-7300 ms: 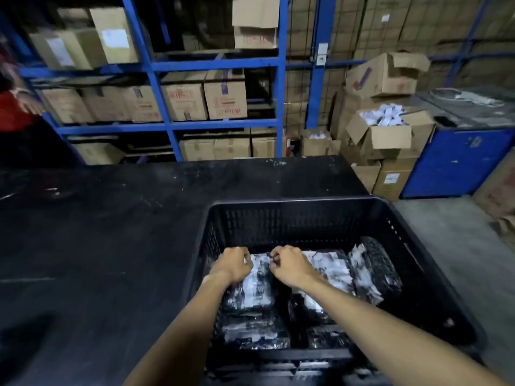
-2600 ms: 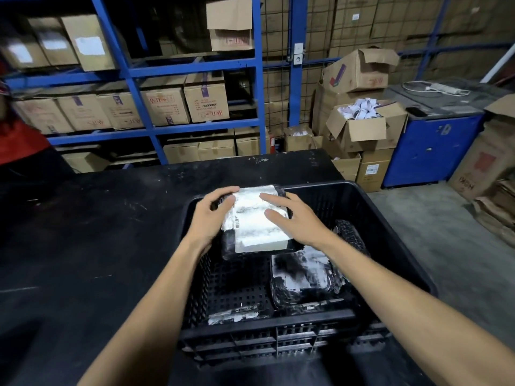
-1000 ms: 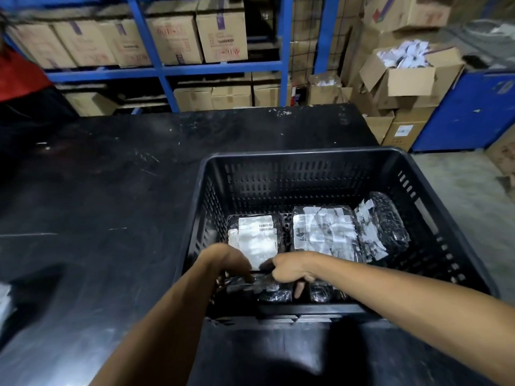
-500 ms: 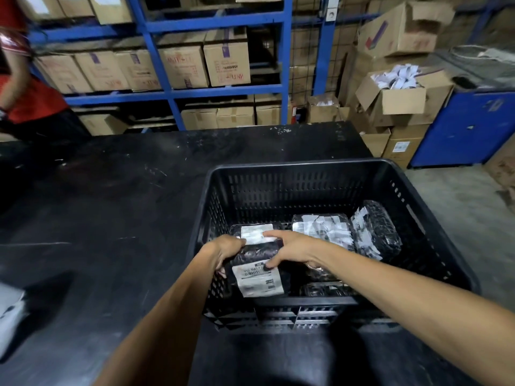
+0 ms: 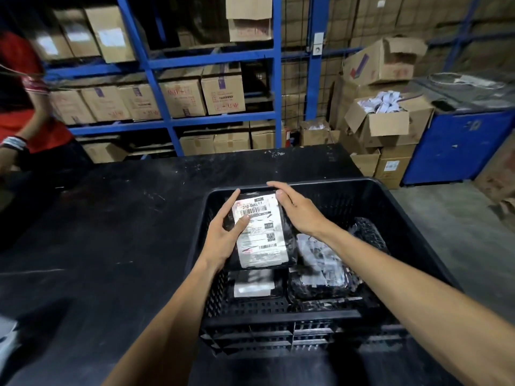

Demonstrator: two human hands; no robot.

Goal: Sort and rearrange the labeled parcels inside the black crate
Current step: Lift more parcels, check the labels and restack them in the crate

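While a person in a red shirt [image 5: 19,87] stands at the far left beside the dark, scuffed tabletop [image 5: 106,224], the left hand [image 5: 224,235] grips the left edge of a black plastic-wrapped parcel with a white barcode label [image 5: 257,232], thumb pressed on the label. That parcel is raised above the left part of the black perforated plastic crate [image 5: 418,240]. The right hand [image 5: 299,211] curls loosely over its top right corner, and more wrapped parcels [image 5: 320,271] lie on the crate floor below.

Dim warehouse light, wide-angle bending at the edges, motion blur softening the left side and corners.
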